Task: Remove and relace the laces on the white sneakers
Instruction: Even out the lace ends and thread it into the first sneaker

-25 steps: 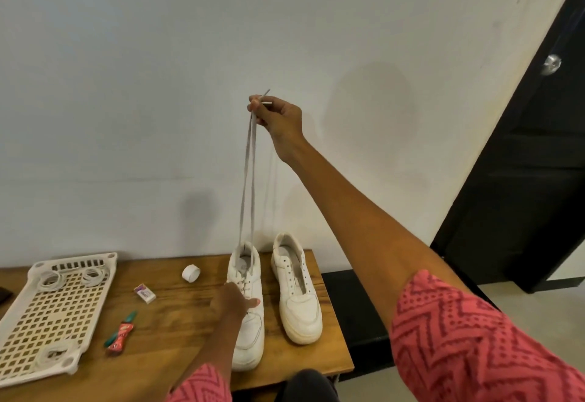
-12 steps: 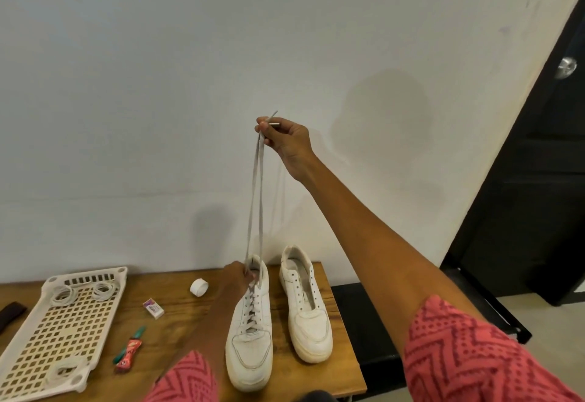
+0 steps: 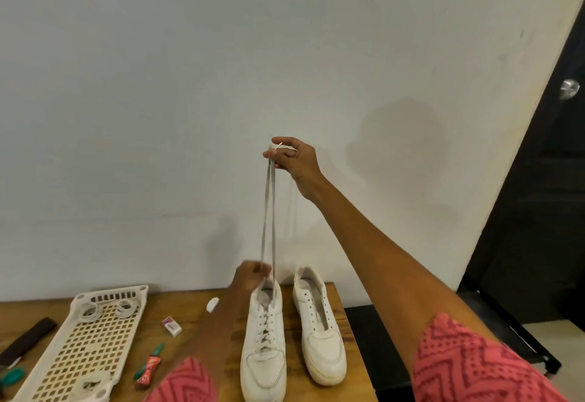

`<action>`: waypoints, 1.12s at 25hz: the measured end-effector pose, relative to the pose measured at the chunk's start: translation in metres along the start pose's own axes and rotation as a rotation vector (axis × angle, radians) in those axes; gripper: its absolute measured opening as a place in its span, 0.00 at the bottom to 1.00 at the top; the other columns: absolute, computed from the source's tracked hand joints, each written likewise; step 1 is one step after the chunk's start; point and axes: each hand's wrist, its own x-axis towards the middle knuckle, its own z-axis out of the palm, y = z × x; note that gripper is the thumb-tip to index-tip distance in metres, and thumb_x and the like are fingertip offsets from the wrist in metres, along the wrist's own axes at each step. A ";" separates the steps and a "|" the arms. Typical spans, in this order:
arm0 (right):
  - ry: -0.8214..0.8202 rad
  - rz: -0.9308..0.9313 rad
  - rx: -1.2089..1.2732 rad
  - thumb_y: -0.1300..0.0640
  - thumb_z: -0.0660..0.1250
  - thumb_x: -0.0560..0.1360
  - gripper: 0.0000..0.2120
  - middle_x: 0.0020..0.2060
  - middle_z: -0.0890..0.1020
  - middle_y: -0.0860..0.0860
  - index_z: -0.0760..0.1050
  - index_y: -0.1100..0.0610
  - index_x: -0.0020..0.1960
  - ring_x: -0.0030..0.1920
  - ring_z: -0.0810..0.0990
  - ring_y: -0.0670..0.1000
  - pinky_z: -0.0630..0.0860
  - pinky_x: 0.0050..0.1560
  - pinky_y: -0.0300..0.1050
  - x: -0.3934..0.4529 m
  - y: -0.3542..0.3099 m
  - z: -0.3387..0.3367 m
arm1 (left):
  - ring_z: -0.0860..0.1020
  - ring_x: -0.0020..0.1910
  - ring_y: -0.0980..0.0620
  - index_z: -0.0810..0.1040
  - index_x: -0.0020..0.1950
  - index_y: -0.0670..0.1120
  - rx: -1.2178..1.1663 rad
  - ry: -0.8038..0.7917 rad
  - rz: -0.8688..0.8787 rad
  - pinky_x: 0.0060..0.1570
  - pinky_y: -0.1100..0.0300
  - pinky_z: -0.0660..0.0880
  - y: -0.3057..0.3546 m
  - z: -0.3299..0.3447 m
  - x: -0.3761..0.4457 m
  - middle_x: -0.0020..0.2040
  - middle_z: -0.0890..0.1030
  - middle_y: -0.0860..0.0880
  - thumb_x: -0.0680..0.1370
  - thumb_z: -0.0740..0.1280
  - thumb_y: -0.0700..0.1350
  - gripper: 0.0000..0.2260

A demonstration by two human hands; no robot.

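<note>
Landmark: the laced sneaker (image 3: 265,348), standing on the wooden bench (image 3: 196,303) with its toe toward the camera. Far left of it, at the bench edge, lie a dark flat strap (image 3: 27,340) and a green item (image 3: 12,375), only partly in view. Next, left of the sneaker, sits a cream perforated tray (image 3: 84,346) holding coils of white lace (image 3: 89,311). Between tray and sneaker lie a red-and-green tube (image 3: 148,365), a small white box (image 3: 172,325) and, nearer the wall, a small white round object (image 3: 212,304), partly hidden by the left forearm. The left hand (image 3: 250,276) is at the sneaker's collar, fingers curled and gripping the lace strands (image 3: 268,218) just above the opening. From there both strands rise almost straight above the sneaker, close together and taut, to the right hand (image 3: 292,158), which pinches their ends between thumb and fingers, one pale lace tip showing above the grip. The laces cross the sneaker's eyelets down to the toe. Just right of it, close alongside, stands the second sneaker (image 3: 318,325), eyelets bare. Both sleeves are red patterned. Far right is a black door (image 3: 538,211) with a metal knob (image 3: 569,87).
</note>
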 end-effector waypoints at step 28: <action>0.069 -0.041 -0.258 0.67 0.71 0.71 0.09 0.50 0.83 0.59 0.80 0.67 0.51 0.44 0.82 0.51 0.75 0.37 0.32 -0.031 -0.036 0.006 | 0.79 0.45 0.46 0.78 0.58 0.36 -0.142 0.034 0.344 0.41 0.65 0.77 0.172 -0.089 -0.042 0.53 0.81 0.39 0.82 0.57 0.40 0.13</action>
